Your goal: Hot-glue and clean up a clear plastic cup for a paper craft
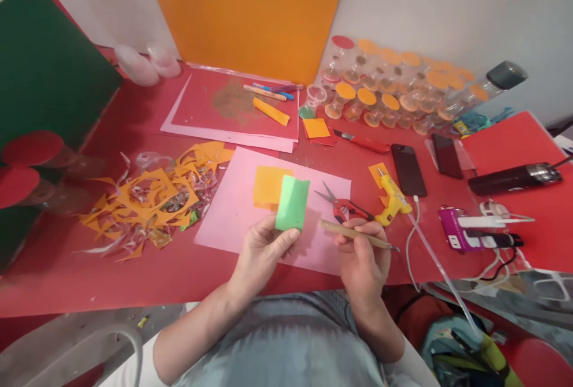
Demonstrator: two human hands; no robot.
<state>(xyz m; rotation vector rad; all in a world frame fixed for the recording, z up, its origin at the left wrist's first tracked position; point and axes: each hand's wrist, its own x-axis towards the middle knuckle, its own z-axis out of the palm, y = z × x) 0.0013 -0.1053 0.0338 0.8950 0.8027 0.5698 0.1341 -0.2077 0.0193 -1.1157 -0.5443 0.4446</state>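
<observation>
The left hand point(262, 249) is raised just above the near edge of the red counter point(134, 273). Its fingers point(286, 236) are pinched on the lower edge of a small green paper point(292, 202), which stands upright and slightly curled over a pink sheet point(233, 220) lying flat on the counter. Behind the green paper, an orange square point(266, 185) lies on the same pink sheet.

The right hand point(362, 258) is just beside the left, its fingers curled tight around a wooden stick point(353, 233). The stick lies nearly level across the top of the hand, with its dark tip pointing to the right.

Red-handled scissors point(342, 205) lie open on the pink sheet's right corner, close beyond the right hand. A yellow glue gun point(391, 199) rests beside them, and its cord trails off the counter edge. Two dark phones point(408, 169) lie further right, and a red utility knife point(364, 143) lies beyond the scissors.

To the left of the pink sheet sits a heap of orange paper scraps point(156, 196) mixed with clear plastic offcuts. Toward the wall, a stack of red and pink sheets point(224, 121) carries several pens and an orange strip. Rows of clear jars point(394, 85), most with orange lids, lie against the wall at the right. An orange board point(246, 11) leans on the wall behind, and a green board point(40, 70) stands at the far left
</observation>
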